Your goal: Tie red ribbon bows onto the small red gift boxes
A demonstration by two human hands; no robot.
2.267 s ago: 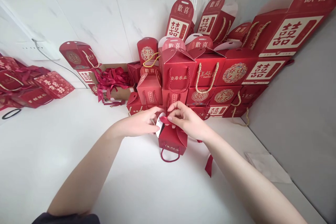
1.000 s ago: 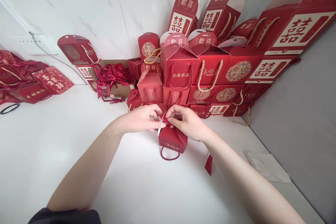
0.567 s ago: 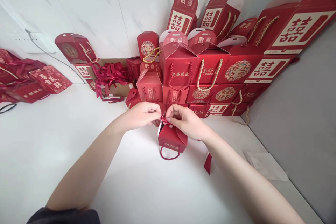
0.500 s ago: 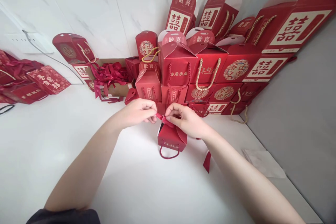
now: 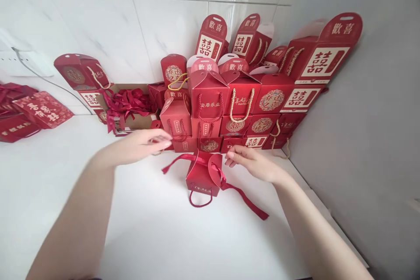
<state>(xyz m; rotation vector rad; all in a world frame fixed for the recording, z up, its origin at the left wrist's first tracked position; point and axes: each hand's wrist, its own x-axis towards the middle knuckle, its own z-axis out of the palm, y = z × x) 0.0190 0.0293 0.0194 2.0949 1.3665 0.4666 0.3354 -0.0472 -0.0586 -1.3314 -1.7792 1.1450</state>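
Note:
A small red gift box [image 5: 199, 175] with a cord handle at its front stands on the white table between my hands. Over its folded top runs a red ribbon [image 5: 244, 199], one tail spread to the left and the longer one trailing to the lower right. My left hand [image 5: 147, 143] is raised left of the box, fingers stretched out, holding nothing. To the right of the box hovers my right hand [image 5: 247, 161], its fingers loosely curved and apart from the ribbon, with nothing visible in them.
Stacked red gift boxes [image 5: 241, 105] rise behind, against the tiled wall. An open cardboard carton [image 5: 139, 121] full of red ribbons stands left of them. More red boxes [image 5: 42, 111] lie at the far left. A grey wall [image 5: 348, 131] bounds the right side.
Both hands have let go of the ribbon and moved apart, left and right. The ribbon's tails now lie out to either side of the box. The view has shifted slightly.

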